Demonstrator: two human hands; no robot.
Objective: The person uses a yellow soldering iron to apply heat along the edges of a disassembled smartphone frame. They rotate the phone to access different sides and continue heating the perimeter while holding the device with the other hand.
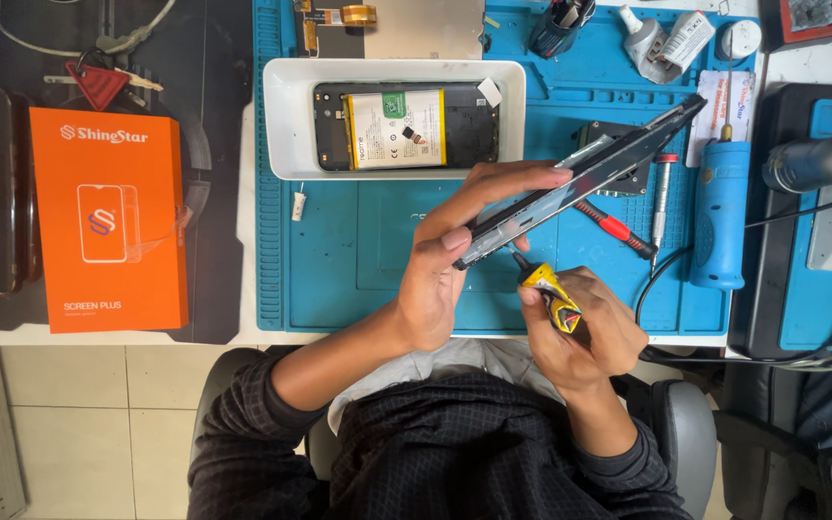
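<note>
Over the blue mat [358, 279] on the tabletop, the left hand [440, 279] gripped a dark phone frame [580, 183] tilted on edge, while the right hand [585, 332] closed around a yellow tube [551, 294], its tip seemingly touching the frame's lower edge, near a white tray [291, 125] holding an opened phone [406, 125].

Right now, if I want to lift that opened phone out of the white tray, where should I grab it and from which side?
Probably take the opened phone by its two long edges, coming straight down from above. It lies flat with its battery exposed, so fingers should stay off the middle. The white tray leaves a little gap along the long sides for fingertips.
</note>
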